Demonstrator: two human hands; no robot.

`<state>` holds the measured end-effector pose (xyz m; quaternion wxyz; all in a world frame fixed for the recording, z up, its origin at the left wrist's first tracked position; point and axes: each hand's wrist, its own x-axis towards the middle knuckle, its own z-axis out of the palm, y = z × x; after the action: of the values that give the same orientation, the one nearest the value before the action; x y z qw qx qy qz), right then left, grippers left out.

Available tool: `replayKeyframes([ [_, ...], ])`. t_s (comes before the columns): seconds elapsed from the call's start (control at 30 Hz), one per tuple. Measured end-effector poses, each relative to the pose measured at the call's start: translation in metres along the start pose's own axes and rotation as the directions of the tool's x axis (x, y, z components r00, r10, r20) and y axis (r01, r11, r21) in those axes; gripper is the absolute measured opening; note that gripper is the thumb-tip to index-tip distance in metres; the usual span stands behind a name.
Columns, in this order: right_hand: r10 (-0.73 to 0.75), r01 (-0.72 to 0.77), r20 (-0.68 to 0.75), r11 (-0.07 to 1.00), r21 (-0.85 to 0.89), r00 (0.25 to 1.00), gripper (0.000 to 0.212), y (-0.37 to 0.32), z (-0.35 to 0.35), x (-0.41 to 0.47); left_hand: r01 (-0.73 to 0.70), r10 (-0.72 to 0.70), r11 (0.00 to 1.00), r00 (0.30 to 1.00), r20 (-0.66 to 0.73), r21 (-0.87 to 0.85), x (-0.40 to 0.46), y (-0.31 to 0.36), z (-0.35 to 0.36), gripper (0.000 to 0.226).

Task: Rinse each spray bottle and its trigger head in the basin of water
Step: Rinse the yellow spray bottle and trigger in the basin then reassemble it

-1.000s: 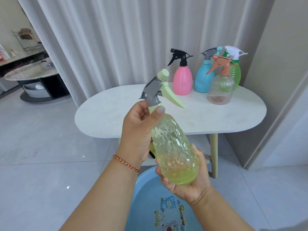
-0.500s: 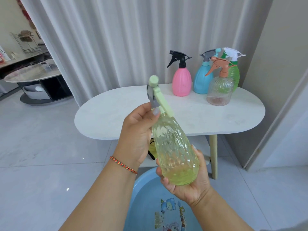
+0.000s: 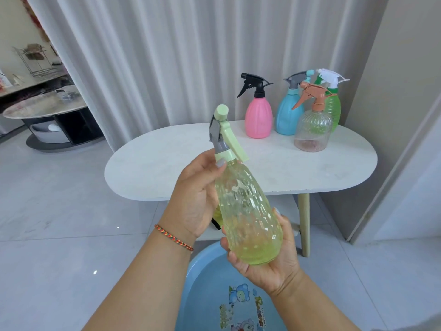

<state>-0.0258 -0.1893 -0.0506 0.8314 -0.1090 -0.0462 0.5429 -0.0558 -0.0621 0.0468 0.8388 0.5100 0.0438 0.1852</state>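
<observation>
The left hand [image 3: 195, 194] is pinching the collar at the neck of the yellow bottle [image 3: 245, 211], thumb and fingers curled round it, and the trigger head [image 3: 220, 134] is turning under that grip: a second ago its lever was sticking out sideways, now it is pointing almost straight at the camera. That reads as unscrewing under way, though the head is still seated on the neck. The right hand [image 3: 267, 259] is cupping the base, fingers wrapped round the bottom, holding the bottle tilted in the air above the near rim of the blue basin [image 3: 202, 278]. Nothing is going into the water yet, so the rinse of this bottle is still ahead. Further out, four more bottles are waiting at the table's [image 3: 167, 163] far right corner: pink [image 3: 259, 118], blue [image 3: 287, 115], clear [image 3: 312, 132] and green [image 3: 334, 108], all with heads on.
</observation>
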Motion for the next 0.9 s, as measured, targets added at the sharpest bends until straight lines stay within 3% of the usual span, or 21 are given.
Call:
replayKeyframes([
  [0.13,-0.060,0.060,-0.001,0.996,-0.062,0.998,0.070,-0.002,0.004,0.000,-0.067,0.091,0.987,0.982,-0.163,0.149,0.004,-0.002,0.004,0.024],
  [0.27,0.024,-0.024,-0.002,0.998,-0.053,1.000,0.073,-0.004,0.002,0.001,-0.053,0.060,0.996,0.992,-0.110,0.068,0.005,0.004,-0.001,0.006],
  [0.37,0.129,-0.129,0.006,0.991,-0.038,0.992,0.075,-0.007,0.005,-0.001,-0.021,0.022,1.000,0.996,-0.082,0.011,0.008,0.009,-0.007,0.008],
  [0.43,0.118,-0.113,0.038,0.988,-0.109,0.992,0.076,-0.016,0.005,-0.003,-0.011,0.011,1.000,0.997,-0.077,-0.002,0.012,0.010,-0.007,0.016],
  [0.5,0.075,-0.034,0.120,0.948,-0.316,0.990,0.072,-0.028,0.010,-0.006,0.010,-0.011,1.000,0.998,-0.062,-0.014,0.017,0.008,-0.002,0.025],
  [0.6,-0.062,0.081,0.053,0.714,-0.696,0.997,0.076,-0.045,0.024,-0.004,0.043,-0.042,0.999,0.999,-0.031,0.008,0.025,0.003,0.011,0.030],
  [0.7,-0.289,0.135,-0.037,0.551,-0.823,0.957,0.071,-0.065,0.037,0.000,0.009,-0.001,0.990,0.998,-0.057,0.138,0.040,-0.004,0.016,0.045],
  [0.8,-0.514,0.189,-0.032,0.372,-0.909,0.857,0.069,-0.099,0.050,0.010,0.009,0.027,0.961,0.991,-0.127,0.275,0.050,-0.013,0.007,0.043],
  [0.9,-0.683,0.099,-0.046,0.172,-0.980,0.729,0.074,-0.143,0.057,0.028,0.021,0.038,0.911,0.990,-0.134,0.412,0.054,-0.027,-0.005,0.023],
])
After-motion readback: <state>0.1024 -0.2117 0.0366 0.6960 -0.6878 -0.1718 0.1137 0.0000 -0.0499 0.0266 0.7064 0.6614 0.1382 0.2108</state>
